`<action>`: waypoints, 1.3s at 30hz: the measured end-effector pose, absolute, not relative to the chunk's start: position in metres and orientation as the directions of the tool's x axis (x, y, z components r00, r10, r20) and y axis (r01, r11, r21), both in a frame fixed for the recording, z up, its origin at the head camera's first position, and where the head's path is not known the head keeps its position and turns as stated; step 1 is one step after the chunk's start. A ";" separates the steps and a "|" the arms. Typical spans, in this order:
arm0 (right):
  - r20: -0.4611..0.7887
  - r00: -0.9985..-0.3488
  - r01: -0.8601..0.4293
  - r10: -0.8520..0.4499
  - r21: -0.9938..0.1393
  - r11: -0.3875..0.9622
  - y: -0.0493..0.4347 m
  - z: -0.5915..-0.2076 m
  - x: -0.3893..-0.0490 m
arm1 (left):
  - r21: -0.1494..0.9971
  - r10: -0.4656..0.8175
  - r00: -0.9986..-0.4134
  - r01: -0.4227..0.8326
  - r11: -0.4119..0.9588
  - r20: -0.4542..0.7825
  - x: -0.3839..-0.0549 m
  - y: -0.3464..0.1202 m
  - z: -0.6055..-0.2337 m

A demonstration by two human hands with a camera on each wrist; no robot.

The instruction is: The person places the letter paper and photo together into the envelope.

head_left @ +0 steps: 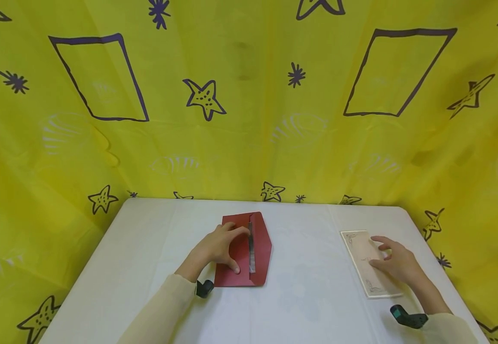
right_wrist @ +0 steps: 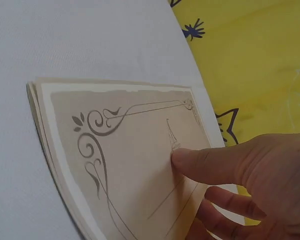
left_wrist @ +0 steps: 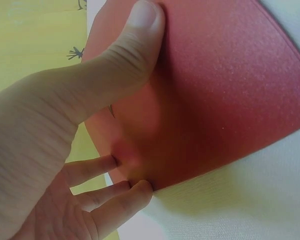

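Note:
In the head view a red envelope lies on the table's middle, its pointed flap folded out to the right. A grey strip shows along its slit-like opening. My left hand holds the envelope from the left, thumb near the lower edge and fingers spread toward the top; the left wrist view shows the thumb pressing the red paper and the fingertips at its edge. On the right, my right hand grips cream printed cards at their right side, thumb on the top face. Their left edge shows layers.
A white table carries both things. Behind and beside it hangs a yellow curtain with dark starfish and frame drawings. A black wrist camera sits below the right hand, another below the left.

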State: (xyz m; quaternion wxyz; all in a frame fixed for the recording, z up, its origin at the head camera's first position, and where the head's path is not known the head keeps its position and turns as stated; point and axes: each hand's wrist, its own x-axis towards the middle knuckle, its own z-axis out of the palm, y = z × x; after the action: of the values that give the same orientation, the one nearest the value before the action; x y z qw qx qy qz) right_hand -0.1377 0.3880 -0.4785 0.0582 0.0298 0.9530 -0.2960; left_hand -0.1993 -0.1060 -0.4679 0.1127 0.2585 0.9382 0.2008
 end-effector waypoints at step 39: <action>-0.239 -0.971 0.156 -0.034 -0.731 0.664 0.397 -0.471 -0.134 | 0.434 0.523 -0.845 0.432 0.790 -0.110 -0.199 -0.106 -0.468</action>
State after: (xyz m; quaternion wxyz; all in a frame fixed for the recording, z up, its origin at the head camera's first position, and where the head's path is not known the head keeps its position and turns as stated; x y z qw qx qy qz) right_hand -0.1336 0.3971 -0.4711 0.1166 0.0337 0.9048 -0.4082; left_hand -0.1991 -0.1058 -0.4683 0.1128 0.2542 0.9394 0.2003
